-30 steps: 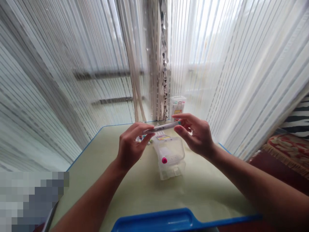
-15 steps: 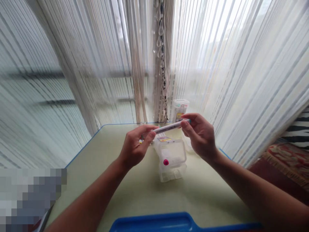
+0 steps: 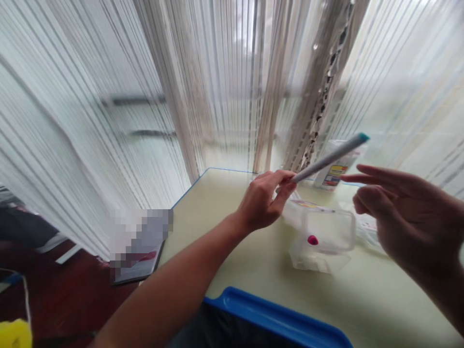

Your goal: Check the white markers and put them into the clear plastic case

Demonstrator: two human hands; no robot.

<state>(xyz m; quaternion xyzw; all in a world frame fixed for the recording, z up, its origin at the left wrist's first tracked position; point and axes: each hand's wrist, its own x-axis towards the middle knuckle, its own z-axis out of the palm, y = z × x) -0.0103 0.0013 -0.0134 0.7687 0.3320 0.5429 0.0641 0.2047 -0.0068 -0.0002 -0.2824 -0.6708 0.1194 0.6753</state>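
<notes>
A white marker pen [image 3: 328, 158] with a teal end slants up to the right, its lower end pinched in my left hand [image 3: 266, 199]. My right hand [image 3: 409, 212] is off the pen, to its right, with fingers apart and nothing between them. Below the pen, a clear plastic box [image 3: 328, 229] rests on the table, and a magenta round-ended thing [image 3: 312, 240] shows at it. Partly behind my right hand is another clear container [image 3: 371, 234]. Farther back a tall clear container [image 3: 335, 171] with a yellow label stands upright.
The pale green table [image 3: 250, 270] has a blue edge and a blue tray-like ledge [image 3: 279, 316] at the front. String curtains [image 3: 224, 87] hang behind it. A flat item with a pixelated surface [image 3: 139, 256] lies by the left edge, and something yellow [image 3: 15, 333] is at lower left.
My right hand has let go of the marker and drawn away to the right. The marker now tilts up more steeply in my left hand. The view has turned left.
</notes>
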